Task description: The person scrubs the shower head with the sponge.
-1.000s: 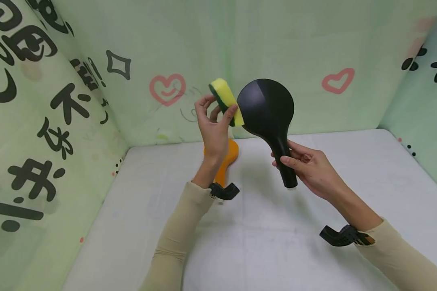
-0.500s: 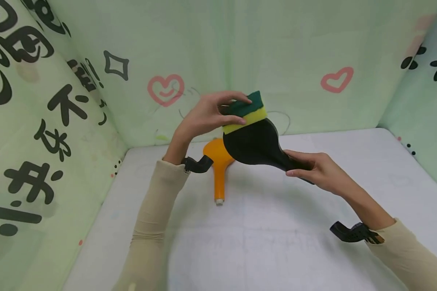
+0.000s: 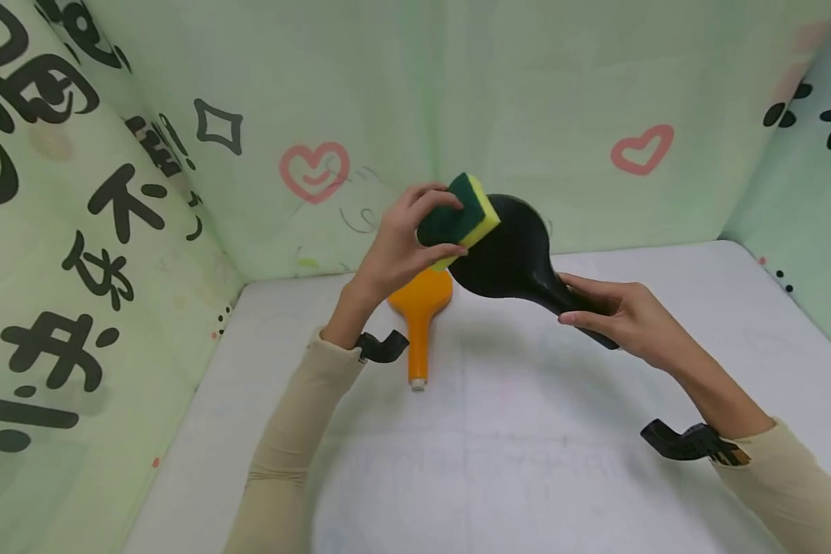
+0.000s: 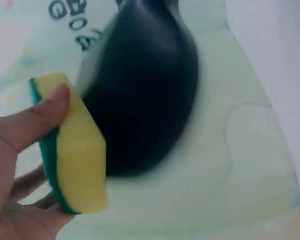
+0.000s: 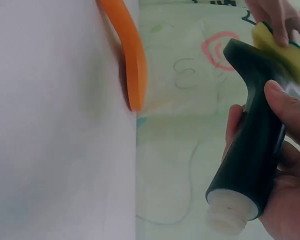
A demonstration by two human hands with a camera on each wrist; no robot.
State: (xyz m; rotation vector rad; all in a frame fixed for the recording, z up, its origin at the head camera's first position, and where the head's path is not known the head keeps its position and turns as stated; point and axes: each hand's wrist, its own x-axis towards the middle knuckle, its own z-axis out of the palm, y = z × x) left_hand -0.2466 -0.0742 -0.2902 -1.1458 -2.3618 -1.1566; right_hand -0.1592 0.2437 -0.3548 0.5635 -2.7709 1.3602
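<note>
My left hand (image 3: pixel 405 242) pinches a yellow and green sponge (image 3: pixel 462 219) between thumb and fingers. The sponge is at the left edge of the round head of a black shower head (image 3: pixel 508 250); in the left wrist view the sponge (image 4: pixel 82 150) overlaps that edge, and contact is hard to tell. My right hand (image 3: pixel 626 319) grips the shower head's handle, holding it tilted above the table. A pale connector (image 5: pixel 232 212) shows at the handle's end in the right wrist view. The shower head's front face is turned out of sight.
An orange shower head (image 3: pixel 419 323) lies on the white table (image 3: pixel 498 462), behind and below the hands. Green printed curtains (image 3: pixel 526 77) stand at the back and both sides of the table.
The black shower head has turned from nearly upright to a slant, its handle swinging right. The sponge went over its top edge, then back left, its green side now facing up-left.
</note>
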